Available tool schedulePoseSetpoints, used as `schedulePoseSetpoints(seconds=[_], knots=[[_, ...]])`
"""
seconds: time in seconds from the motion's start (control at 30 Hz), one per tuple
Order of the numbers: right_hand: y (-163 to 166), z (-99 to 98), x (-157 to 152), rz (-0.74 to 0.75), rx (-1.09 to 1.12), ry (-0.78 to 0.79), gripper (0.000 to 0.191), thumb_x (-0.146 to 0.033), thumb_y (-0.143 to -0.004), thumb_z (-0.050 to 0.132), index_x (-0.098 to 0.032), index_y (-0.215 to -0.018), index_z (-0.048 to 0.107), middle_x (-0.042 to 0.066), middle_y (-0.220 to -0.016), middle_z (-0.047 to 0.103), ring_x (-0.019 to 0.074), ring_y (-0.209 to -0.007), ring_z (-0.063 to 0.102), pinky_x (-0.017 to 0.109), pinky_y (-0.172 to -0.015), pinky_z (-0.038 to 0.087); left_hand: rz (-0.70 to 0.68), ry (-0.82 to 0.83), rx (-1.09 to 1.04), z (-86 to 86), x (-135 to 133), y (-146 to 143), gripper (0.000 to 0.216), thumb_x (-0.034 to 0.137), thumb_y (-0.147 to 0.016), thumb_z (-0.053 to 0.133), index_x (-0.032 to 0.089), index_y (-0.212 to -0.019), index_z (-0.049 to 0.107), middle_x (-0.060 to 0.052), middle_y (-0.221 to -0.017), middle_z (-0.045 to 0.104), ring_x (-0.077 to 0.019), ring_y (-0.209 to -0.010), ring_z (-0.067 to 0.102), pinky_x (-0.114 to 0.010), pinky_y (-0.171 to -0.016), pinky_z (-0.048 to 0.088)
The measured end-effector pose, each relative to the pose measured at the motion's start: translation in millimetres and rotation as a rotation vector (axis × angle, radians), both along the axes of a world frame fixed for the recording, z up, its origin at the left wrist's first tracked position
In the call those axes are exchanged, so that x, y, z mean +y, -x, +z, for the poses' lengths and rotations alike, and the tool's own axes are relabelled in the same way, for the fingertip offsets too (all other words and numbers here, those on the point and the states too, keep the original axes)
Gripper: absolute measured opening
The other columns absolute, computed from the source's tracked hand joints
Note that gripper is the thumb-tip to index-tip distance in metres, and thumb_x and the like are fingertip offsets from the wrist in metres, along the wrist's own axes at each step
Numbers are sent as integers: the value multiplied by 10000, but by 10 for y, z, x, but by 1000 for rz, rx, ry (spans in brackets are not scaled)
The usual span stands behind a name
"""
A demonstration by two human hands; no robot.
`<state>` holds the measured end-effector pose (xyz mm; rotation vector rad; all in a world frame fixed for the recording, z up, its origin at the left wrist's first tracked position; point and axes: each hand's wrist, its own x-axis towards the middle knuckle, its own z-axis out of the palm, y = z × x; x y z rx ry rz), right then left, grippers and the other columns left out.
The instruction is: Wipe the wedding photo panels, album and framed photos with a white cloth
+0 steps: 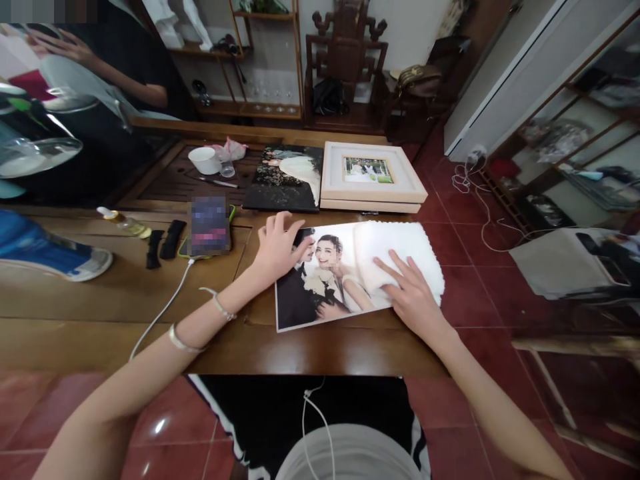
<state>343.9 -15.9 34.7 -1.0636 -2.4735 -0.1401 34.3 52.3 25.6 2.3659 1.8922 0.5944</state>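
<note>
A large wedding photo print (pixel 310 293) lies flat on the wooden table (pixel 125 293) in front of me. A white cloth (pixel 400 250) covers its right part. My left hand (pixel 277 247) rests on the photo's upper left corner with fingers curled down on it. My right hand (pixel 413 293) lies flat on the white cloth, fingers spread and pressing on it. Neither hand grips anything.
Behind the print lie a dark wedding photo (pixel 287 177) and a white framed picture (pixel 370 177). A phone (pixel 207 227) on a white cable, two black clips (pixel 165 240), a small bottle (pixel 125 223), and a white cup (pixel 205 160) sit left. Another person's arm (pixel 115 73) shows far left.
</note>
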Motion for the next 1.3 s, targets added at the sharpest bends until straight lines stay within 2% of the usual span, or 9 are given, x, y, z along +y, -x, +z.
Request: schedulePoseSetpoints(seconds=[0.07, 0.23, 0.43, 0.6, 0.73, 0.9, 1.1, 1.2, 1.3], knots=[[38, -52, -49, -18, -21, 19, 382, 75, -786, 407, -188, -836, 681, 110, -1448, 573, 343, -1456, 366, 646, -1095, 422, 48, -17, -43, -5, -290, -23, 533, 478, -947, 544, 178, -1387, 536, -242, -1453, 425, -434, -1338, 403, -630, -998, 429], [124, -17, -158, -13, -66, 26, 353, 41, -753, 451, -176, -888, 694, 127, -1462, 554, 395, -1429, 397, 627, -1045, 470, -102, 36, -72, -43, -755, -65, 575, 472, -996, 475, 236, -1511, 378, -228, -1618, 246, -412, -1456, 279, -637, -1013, 415], [131, -9, 31, -55, 32, -77, 141, -142, -841, 583, -200, -903, 696, 138, -1343, 656, 372, -1298, 567, 561, -967, 533, -243, 121, -120, -75, -637, 91, 557, 441, -1015, 458, 260, -1532, 359, -179, -1607, 332, -350, -1501, 265, -604, -1062, 373], [139, 7, 436, -67, 72, -66, 294, -64, -807, 517, -222, -977, 697, 76, -1407, 617, 338, -1440, 404, 627, -1158, 338, -277, 84, -196, -120, -615, 168, 536, 455, -1005, 478, 289, -1510, 414, -147, -1586, 386, -330, -1499, 286, -580, -1103, 344], [293, -35, 566, -25, -23, 66, 229, -121, -864, 536, -199, -1017, 687, 115, -1514, 501, 378, -1479, 315, 721, -1154, 246, -272, 98, -212, -134, -621, 171, 540, 459, -992, 504, 280, -1497, 437, -142, -1584, 392, -339, -1497, 291, -595, -1110, 340], [400, -91, 540, -66, -24, 83, 203, -290, -966, 516, -179, -1020, 677, 148, -1529, 472, 404, -1481, 297, 716, -1139, 268, -258, 78, -283, -138, -613, 162, 532, 448, -978, 537, 258, -1471, 472, -139, -1562, 428, -328, -1486, 321, -582, -1135, 333], [377, -78, 541, -67, -14, 100, 204, -194, -964, 484, -199, -1023, 679, 112, -1460, 563, 379, -1467, 341, 713, -1147, 264, -250, 16, -366, -140, -615, 135, 477, 437, -966, 559, 233, -1398, 552, -139, -1496, 514, -316, -1455, 387, -544, -1165, 340], [361, -34, 362, -16, -29, 134, 172, -191, -949, 511, -205, -951, 683, 115, -1450, 573, 379, -1467, 340, 729, -1147, 256, -233, -24, -413, -144, -615, 118, 438, 436, -965, 560, 217, -1343, 598, -131, -1458, 555, -302, -1425, 437, -506, -1169, 369], [347, 53, -24, 77, -44, 158, 174, -132, -908, 522, -192, -894, 685, 133, -1460, 560, 377, -1471, 332, 732, -1146, 260, -233, -42, -419, -157, -617, 114, 418, 428, -967, 561, 212, -1321, 614, -126, -1436, 576, -297, -1420, 445, -498, -1170, 376]])
